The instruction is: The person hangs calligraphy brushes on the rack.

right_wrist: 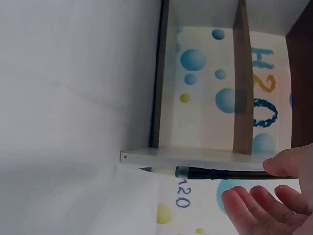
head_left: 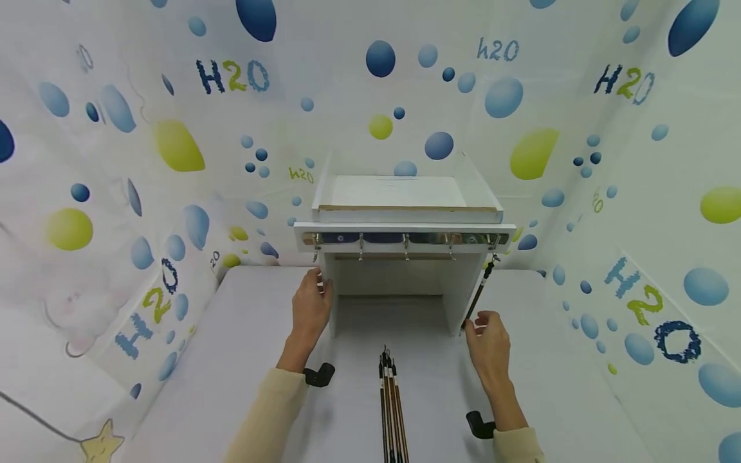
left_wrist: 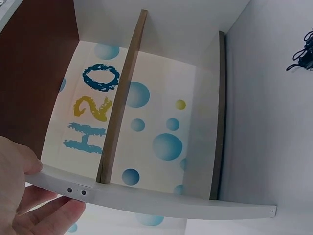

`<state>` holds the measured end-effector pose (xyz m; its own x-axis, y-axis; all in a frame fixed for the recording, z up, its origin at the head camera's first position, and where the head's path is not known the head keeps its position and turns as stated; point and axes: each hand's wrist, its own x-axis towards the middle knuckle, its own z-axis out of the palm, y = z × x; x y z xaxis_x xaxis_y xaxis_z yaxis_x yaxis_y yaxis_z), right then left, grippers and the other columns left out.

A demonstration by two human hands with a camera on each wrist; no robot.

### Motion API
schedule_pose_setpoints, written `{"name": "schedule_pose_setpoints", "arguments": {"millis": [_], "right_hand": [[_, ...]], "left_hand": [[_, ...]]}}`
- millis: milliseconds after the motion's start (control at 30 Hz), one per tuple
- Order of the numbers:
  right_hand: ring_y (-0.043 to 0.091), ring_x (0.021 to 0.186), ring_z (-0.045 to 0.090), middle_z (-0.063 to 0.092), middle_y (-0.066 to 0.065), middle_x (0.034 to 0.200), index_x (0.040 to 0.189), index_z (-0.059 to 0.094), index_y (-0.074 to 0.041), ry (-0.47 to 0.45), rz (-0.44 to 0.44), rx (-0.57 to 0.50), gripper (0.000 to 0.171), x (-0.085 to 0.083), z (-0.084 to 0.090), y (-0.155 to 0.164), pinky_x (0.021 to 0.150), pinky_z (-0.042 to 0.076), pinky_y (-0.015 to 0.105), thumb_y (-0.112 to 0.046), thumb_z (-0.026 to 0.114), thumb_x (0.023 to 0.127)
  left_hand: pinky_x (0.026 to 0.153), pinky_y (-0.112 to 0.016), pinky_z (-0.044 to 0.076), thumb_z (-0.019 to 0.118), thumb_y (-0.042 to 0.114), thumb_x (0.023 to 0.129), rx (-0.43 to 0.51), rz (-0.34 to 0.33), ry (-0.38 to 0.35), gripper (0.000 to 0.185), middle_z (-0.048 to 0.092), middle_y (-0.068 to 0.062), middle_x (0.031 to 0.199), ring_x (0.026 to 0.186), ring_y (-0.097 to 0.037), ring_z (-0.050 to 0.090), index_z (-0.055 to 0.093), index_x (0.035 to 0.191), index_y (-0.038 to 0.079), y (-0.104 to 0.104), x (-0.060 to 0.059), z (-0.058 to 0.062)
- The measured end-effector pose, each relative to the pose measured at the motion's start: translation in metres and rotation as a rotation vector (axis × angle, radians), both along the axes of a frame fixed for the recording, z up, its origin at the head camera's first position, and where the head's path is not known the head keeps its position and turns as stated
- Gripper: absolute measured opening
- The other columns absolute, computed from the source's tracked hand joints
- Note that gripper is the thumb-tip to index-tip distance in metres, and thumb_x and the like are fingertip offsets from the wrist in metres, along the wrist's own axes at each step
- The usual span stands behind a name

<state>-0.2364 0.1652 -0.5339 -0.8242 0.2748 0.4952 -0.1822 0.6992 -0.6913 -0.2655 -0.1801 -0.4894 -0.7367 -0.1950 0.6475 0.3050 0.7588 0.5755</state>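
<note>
Right hand (head_left: 489,344) is pinching a brush (head_left: 479,292) that is hanging from the rack's (head_left: 405,235) rightmost hook; its tip is hidden. Left hand (head_left: 311,307) is gripping the rack's left panel. More brushes (head_left: 390,399) are lying on the table (head_left: 243,360), cut off below.

Matt white painted wooden rack (head_left: 405,228), shiny metal hooks (head_left: 406,246), glossy dark brush (head_left: 479,292) handle

The patterned cloth backdrop (head_left: 173,96) around the white rack (head_left: 405,235) carries the only readable text: "H2O" in large blue-and-green letters up left and up right of the rack, and smaller "h2O" above it and just left of it.
</note>
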Motion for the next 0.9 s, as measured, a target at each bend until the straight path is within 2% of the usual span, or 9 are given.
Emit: {"name": "schedule_pose_setpoints", "arguments": {"millis": [167,467,667,767,900], "right_hand": [[0.032,0.077,0.072,0.071,0.022,0.092,0.109,0.062,0.008,-0.007,0.001,0.012,0.026,0.012,-0.002,0.006,0.061,0.056,0.035,-0.007,0.069,0.089],[0.027,0.077,0.070,0.071,0.018,0.091,0.110,0.063,0.006,-0.057,0.009,0.007,0.026,0.038,-0.006,0.002,0.057,0.051,0.025,-0.008,0.070,0.089],[0.024,0.074,0.070,0.072,0.014,0.089,0.112,0.065,0.006,-0.102,0.027,0.042,0.029,0.052,-0.011,-0.010,0.057,0.052,0.026,-0.010,0.070,0.089],[0.019,0.071,0.069,0.073,0.012,0.086,0.112,0.066,0.005,-0.142,0.054,0.070,0.029,0.062,-0.014,-0.017,0.056,0.052,0.025,-0.011,0.071,0.088],[0.012,0.069,0.065,0.072,0.007,0.086,0.114,0.065,0.005,-0.257,0.104,0.082,0.031,0.077,-0.018,-0.025,0.055,0.049,0.022,-0.012,0.070,0.089]], "left_hand": [[0.067,-0.046,0.062,0.065,0.004,0.094,-0.013,0.009,0.021,0.031,0.069,-0.026,0.104,0.084,-0.037,0.075,0.058,0.121,-0.009,0.008,-0.002,-0.001],[0.071,-0.048,0.062,0.063,0.009,0.096,0.008,-0.009,-0.050,0.033,0.069,-0.027,0.108,0.087,-0.038,0.075,0.057,0.124,-0.008,0.011,-0.002,-0.002],[0.071,-0.049,0.061,0.062,0.008,0.096,0.031,-0.006,-0.049,0.032,0.069,-0.027,0.107,0.088,-0.038,0.075,0.058,0.123,-0.008,0.007,-0.002,0.003],[0.072,-0.049,0.062,0.062,0.008,0.096,0.036,0.002,-0.051,0.031,0.069,-0.027,0.107,0.088,-0.038,0.075,0.058,0.122,-0.008,0.005,-0.001,0.004],[0.073,-0.049,0.061,0.061,0.008,0.097,0.037,-0.005,-0.053,0.031,0.069,-0.027,0.108,0.089,-0.038,0.074,0.058,0.123,-0.008,0.003,-0.002,0.004]]}}
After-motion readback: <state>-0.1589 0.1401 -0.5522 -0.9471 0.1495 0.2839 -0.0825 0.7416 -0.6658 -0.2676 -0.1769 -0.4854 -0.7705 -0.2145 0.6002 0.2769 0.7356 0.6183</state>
